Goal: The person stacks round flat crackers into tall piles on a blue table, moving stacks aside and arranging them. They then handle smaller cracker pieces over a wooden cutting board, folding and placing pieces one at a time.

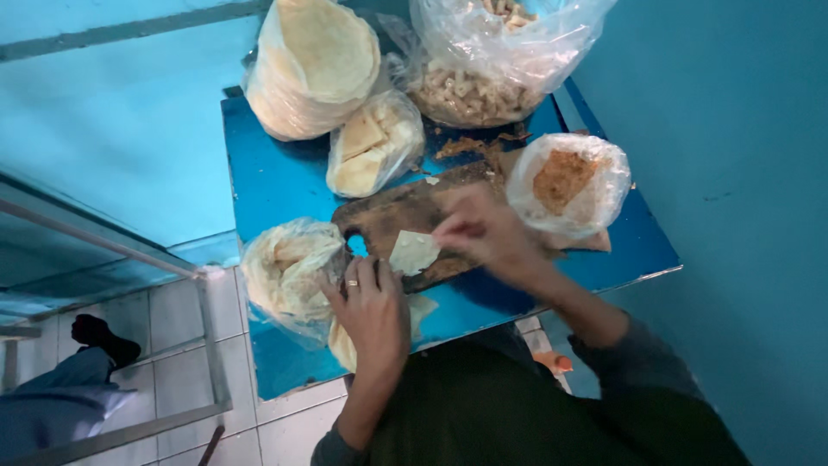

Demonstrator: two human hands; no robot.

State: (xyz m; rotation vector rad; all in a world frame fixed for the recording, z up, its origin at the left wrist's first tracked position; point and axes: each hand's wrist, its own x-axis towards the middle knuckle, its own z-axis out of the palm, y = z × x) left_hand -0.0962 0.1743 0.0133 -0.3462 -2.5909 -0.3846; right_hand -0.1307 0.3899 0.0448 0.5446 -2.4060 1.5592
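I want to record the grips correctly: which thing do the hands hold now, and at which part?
Both hands meet at a small pale dough sheet on the board: the left hand at its lower left edge, the blurred right hand at its right corner.

Board [405, 216] under both hands: dark wood, worn, matt, rough-looking. Small wrapper [413, 252] between the fingers: pale dough sheet, matt, soft. Table [276, 177] under the board: blue, smooth, glossy. Bags beyond the hands, incl. the big stack of wrappers [312, 65] and the brown filling bag [569, 183] just past the right hand [487, 233]: thin clear plastic, crinkled, shiny. Left hand [371, 306]: metal ring. Floor tiles [185, 324] left of it: glazed.
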